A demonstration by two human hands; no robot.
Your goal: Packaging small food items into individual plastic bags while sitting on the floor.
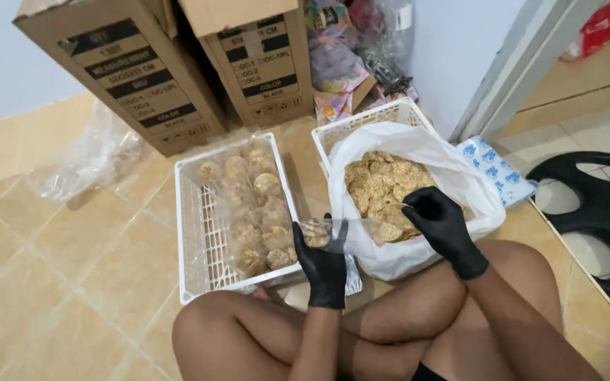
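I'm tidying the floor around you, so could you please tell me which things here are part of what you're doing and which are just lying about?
In use:
left hand holding a small clear bag
right hand in the crackers
white bag
basket of packed bags

Lying about:
cardboard boxes
loose plastic sheet
blue-patterned packet
black disc

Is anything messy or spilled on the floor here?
No crackers are spilled: the loose ones sit inside the white bag, the packed ones in the left basket. Only a crumpled clear plastic sheet lies loose on the tiles beside the cardboard boxes.
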